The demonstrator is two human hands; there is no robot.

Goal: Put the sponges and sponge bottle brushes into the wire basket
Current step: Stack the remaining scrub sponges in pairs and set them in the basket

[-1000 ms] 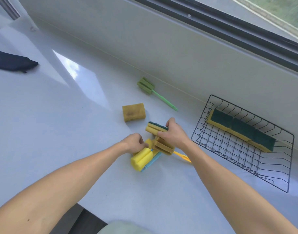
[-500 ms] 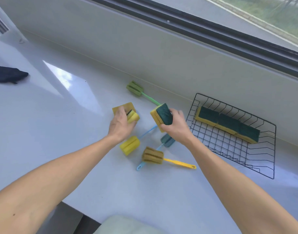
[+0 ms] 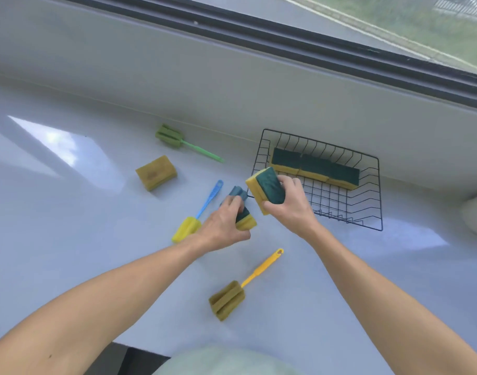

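head view looks down on a white counter (image 3: pixel 69 239), where the right hand (image 3: pixel 288 209) has its fingers clamped on a yellow-and-green sponge (image 3: pixel 267 189) held tilted in the air just beside the near left corner of the wire basket (image 3: pixel 378 196). the left hand (image 3: pixel 221 226) has its fingers wrapped around a smaller yellow-green sponge (image 3: pixel 245 220) low over the counter, next to a grey-blue brush head (image 3: pixel 238 193). three green-topped sponges (image 3: pixel 315 169) lie in a row inside the basket, while a plain yellow sponge (image 3: pixel 156 172), a green brush (image 3: pixel 177 140), a blue-handled brush (image 3: pixel 196 212) and a yellow-handled brush (image 3: pixel 237 290) lie on the counter outside it.

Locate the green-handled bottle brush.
The green-handled bottle brush lies on the counter near the back wall, left of the wire basket, behind the loose yellow sponge.
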